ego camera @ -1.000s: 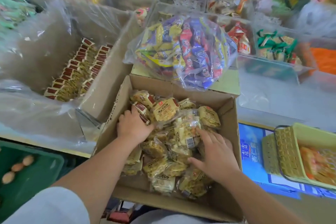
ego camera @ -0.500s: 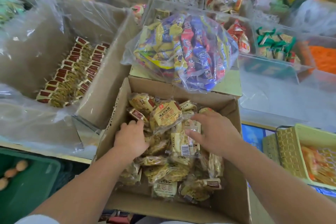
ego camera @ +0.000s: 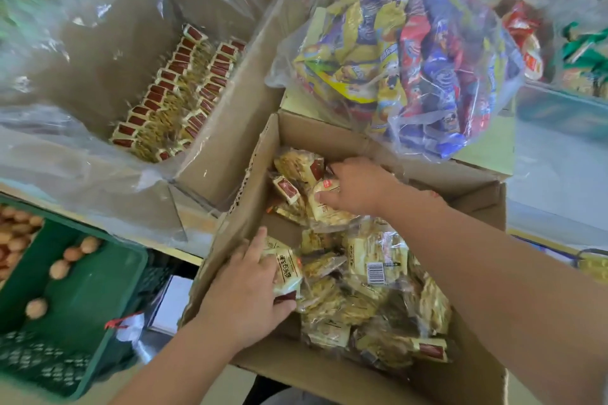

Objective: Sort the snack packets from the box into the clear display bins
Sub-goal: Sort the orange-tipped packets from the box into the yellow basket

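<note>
An open cardboard box (ego camera: pixel 332 138) in front of me holds several yellow snack packets (ego camera: pixel 371 293) with red labels. My left hand (ego camera: pixel 250 289) is at the box's near left side, fingers curled round a packet (ego camera: pixel 288 271). My right hand (ego camera: pixel 357 186) reaches across to the far left corner and grips another packet (ego camera: pixel 329 207) among a few lying there. To the left stands a larger plastic-lined carton (ego camera: pixel 230 128) with the same packets (ego camera: pixel 174 99) stacked in neat rows.
A clear bag of yellow, red and blue snacks (ego camera: pixel 411 66) lies just behind the box. A green crate (ego camera: pixel 95 299) with eggs sits at lower left. Clear bins (ego camera: pixel 559 108) with other snacks line the back right.
My right hand moved from the box's right side to its far left corner. My left hand pulled back toward the near left side and now holds a packet. The view shifted right.
</note>
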Available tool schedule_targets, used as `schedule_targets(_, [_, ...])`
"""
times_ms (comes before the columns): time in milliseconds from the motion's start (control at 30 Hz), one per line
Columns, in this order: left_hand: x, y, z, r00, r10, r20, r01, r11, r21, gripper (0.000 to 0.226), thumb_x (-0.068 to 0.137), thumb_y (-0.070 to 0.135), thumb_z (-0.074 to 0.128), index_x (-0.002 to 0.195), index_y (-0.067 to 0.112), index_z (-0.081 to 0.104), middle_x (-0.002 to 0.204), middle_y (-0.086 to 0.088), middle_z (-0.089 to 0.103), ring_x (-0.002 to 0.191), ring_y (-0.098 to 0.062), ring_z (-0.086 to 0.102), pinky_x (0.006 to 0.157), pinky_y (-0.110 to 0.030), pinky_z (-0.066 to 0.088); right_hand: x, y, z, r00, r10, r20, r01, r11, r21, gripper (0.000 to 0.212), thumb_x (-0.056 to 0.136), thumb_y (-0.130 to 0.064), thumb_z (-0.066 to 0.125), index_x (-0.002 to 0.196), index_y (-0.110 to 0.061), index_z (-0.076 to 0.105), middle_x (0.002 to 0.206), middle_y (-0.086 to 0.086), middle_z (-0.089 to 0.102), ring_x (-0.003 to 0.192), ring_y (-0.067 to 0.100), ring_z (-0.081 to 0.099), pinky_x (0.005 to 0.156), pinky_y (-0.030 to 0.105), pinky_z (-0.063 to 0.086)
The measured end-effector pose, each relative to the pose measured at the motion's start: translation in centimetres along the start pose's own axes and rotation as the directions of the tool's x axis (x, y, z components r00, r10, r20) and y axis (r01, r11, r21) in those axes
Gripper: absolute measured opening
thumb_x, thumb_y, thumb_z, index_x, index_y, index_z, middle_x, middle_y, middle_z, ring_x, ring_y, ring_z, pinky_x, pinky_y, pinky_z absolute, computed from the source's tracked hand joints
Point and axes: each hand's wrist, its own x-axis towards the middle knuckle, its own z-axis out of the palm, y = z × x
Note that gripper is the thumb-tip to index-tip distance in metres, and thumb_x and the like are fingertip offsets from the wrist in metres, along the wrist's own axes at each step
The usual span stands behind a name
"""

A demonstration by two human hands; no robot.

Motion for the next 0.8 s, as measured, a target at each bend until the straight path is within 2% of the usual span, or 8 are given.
schedule_targets(133, [0.9,0.5,-0.3,1.000,0.006,-0.010,-0.006,1.000,-0.026,0.073,0.082,0.069,0.066,0.134,0.025,0.039,0.143,0.000,0.046,0.139,-0.027,0.039,0.112,-0.038,0.035,-0.2,-0.3,0.9,0.999,0.020,0.033,-0.021,0.999,0.030,0.085,0.078,-0.085,0.047,0.131,-0.020,0.059,0.123,0.009,0.050,0.117,0.031,0.051,0.101,0.045,0.041])
schedule_targets(233, [1.8,0.7,-0.4,0.998,0.007,0.055,-0.005,1.000,-0.027,0.094,0.078,0.075,0.062,0.152,0.027,0.030,0.146,-0.001,0.044,0.134,-0.027,0.040,0.111,-0.040,0.035,-0.7,0.5,1.0,0.993,0.029,0.113,-0.054,0.974,0.221,0.090,0.070,-0.086,0.058,0.134,-0.023,0.055,0.124,0.006,0.041,0.103,0.025,0.055,0.094,0.038,0.048])
schedule_targets(333, [2.4,0.7,-1.6,0.982,0.038,0.184,-0.059,0.992,0.113,0.104,0.076,0.081,0.058,0.159,0.027,0.028,0.152,-0.005,0.038,0.138,-0.029,0.034,0.112,-0.042,0.036,-1.8,1.0,1.1,0.980,0.041,0.194,-0.090,0.964,0.250,0.116,0.055,-0.097,0.050,0.148,-0.028,0.038,0.146,0.006,0.043,0.123,0.028,0.054,0.099,0.039,0.046])
schedule_targets(433, [2.6,0.8,-3.9,0.967,0.057,0.248,-0.071,0.996,0.046,0.094,0.075,0.086,0.052,0.150,0.029,0.045,0.141,-0.003,0.046,0.134,-0.027,0.042,0.107,-0.041,0.043,-3.4,0.1,1.7,0.972,0.044,0.231,-0.084,0.982,0.168,0.127,0.047,-0.104,0.035,0.153,-0.034,0.030,0.151,-0.001,0.049,0.135,0.028,0.049,0.108,0.047,0.037])
schedule_targets(533, [3.7,1.2,-6.1,0.971,0.144,-0.192,-0.156,0.987,-0.050,0.045,0.088,0.065,0.056,0.110,0.026,0.062,0.103,0.004,0.051,0.105,-0.023,0.055,0.083,-0.037,0.048,-5.7,-1.4,2.8,0.983,0.007,0.186,-0.026,0.995,0.100,0.116,0.054,-0.102,0.031,0.146,-0.031,0.038,0.135,0.002,0.060,0.124,0.029,0.055,0.109,0.057,0.029])
schedule_targets(567, [4.4,1.5,-6.9,0.930,0.168,-0.328,-0.198,0.979,-0.059,0.034,0.091,0.054,0.059,0.107,0.024,0.060,0.102,0.003,0.052,0.103,-0.025,0.055,0.082,-0.039,0.048,-6.6,-1.8,3.2,0.985,-0.013,0.169,-0.003,0.995,0.095,0.114,0.057,-0.101,0.032,0.146,-0.029,0.036,0.135,0.002,0.059,0.124,0.029,0.055,0.111,0.061,0.025])
schedule_targets(633, [6.5,2.3,-8.1,0.883,0.233,-0.408,-0.258,0.966,-0.006,0.033,0.094,0.041,0.061,0.118,0.019,0.060,0.116,-0.003,0.057,0.111,-0.028,0.054,0.092,-0.042,0.048,-8.5,-2.5,3.8,0.988,-0.041,0.148,0.033,0.998,0.058,0.113,0.062,-0.099,0.033,0.150,-0.027,0.031,0.146,0.003,0.050,0.131,0.029,0.050,0.116,0.064,0.017])
schedule_targets(800, [12.0,4.1,-7.9,0.953,0.299,-0.054,-0.254,0.880,0.401,0.046,0.095,0.046,0.055,0.131,0.017,0.058,0.134,-0.007,0.056,0.128,-0.031,0.050,0.106,-0.047,0.044,-12.8,-3.9,3.3,0.988,-0.109,0.106,0.109,0.994,-0.003,0.092,0.073,-0.088,0.044,0.144,-0.030,0.036,0.149,0.004,0.046,0.138,0.031,0.044,0.120,0.064,0.012])
